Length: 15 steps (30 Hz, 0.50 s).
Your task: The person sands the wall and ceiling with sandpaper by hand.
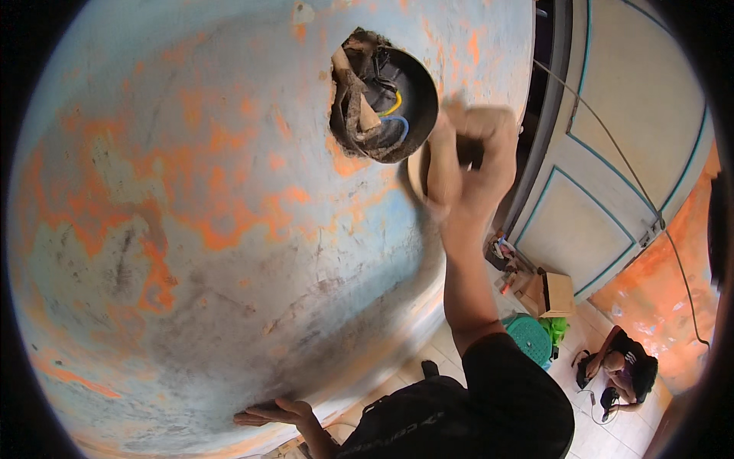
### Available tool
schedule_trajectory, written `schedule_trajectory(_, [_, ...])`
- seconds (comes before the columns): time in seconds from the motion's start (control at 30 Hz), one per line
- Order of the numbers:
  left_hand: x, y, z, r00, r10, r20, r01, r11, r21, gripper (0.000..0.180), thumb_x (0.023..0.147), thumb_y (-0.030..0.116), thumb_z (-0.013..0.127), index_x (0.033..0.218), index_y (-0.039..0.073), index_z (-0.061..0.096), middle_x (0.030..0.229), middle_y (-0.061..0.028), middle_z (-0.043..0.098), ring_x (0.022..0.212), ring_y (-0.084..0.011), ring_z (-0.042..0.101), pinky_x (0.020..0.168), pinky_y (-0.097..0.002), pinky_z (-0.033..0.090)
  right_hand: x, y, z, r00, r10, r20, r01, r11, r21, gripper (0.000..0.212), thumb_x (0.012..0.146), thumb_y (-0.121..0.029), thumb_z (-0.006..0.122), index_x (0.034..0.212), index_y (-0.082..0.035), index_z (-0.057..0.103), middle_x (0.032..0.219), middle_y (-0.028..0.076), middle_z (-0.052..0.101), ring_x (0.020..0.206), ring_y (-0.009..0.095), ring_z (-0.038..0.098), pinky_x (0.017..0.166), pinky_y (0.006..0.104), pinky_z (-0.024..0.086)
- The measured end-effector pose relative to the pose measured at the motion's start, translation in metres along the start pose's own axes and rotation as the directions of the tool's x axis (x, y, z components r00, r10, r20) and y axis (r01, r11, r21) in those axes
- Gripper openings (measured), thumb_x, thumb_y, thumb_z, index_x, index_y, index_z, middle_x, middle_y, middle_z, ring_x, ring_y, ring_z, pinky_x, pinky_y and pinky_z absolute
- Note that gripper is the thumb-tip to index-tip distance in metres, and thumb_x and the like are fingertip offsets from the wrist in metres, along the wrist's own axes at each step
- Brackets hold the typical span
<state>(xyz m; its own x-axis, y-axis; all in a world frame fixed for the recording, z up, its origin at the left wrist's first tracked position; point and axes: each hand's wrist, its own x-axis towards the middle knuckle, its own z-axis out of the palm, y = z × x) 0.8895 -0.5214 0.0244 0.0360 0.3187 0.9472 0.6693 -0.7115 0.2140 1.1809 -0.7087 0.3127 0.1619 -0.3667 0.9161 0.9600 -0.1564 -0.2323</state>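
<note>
My right hand (478, 149) is raised at the wall, smeared by motion, with its fingers bent. Under the fingers shows the curved edge of a thin tan piece (417, 174), whose kind I cannot make out. Just left of it, a ragged hole in the wall holds a round black electrical box (420, 84). Yellow wire (392, 105) and blue wire (403, 128) curl inside the box, beside a torn brownish strip (352, 96). Low on the wall, my left hand (277, 413) is open, its fingers stretched out near the surface.
The wall (229, 306) has worn pale blue and orange paint. To the right are a pale door (589, 206), a hanging cable (612, 138), a cardboard box (554, 294) and a green stool (527, 340). Another person (623, 367) crouches on the tiled floor, handling a dark corded object.
</note>
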Motion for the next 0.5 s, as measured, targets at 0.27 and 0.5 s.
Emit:
schedule_trajectory(0.27, [0.005, 0.001, 0.0, 0.999, 0.006, -0.034, -0.006, 1.0, -0.006, 0.059, 0.097, 0.039, 0.026, 0.143, 0.005, 0.015, 0.148, -0.0217, 0.004, 0.136, -0.0404, 0.005, 0.106, -0.0557, 0.006, -0.018, -0.004, -0.001, 0.998, -0.059, -0.018, 0.058, 0.998, -0.019, 0.013, 0.074, -0.004, 0.071, 0.073, -0.004, 0.057, 0.071, 0.007, 0.052, 0.066, 0.016, 0.047, 0.055, 0.0256, 0.038])
schedule_trajectory(0.5, [0.0, -0.003, -0.001, 1.0, 0.013, -0.005, -0.013, 1.0, -0.003, 0.059, 0.097, 0.036, 0.029, 0.142, 0.002, 0.015, 0.148, -0.0223, 0.003, 0.136, -0.0414, 0.002, 0.106, -0.0569, 0.004, 0.005, 0.0, 0.009, 0.997, 0.041, -0.059, -0.037, 0.997, 0.074, 0.013, 0.074, -0.003, 0.069, 0.072, -0.003, 0.056, 0.072, 0.007, 0.054, 0.064, 0.018, 0.048, 0.055, 0.0273, 0.04])
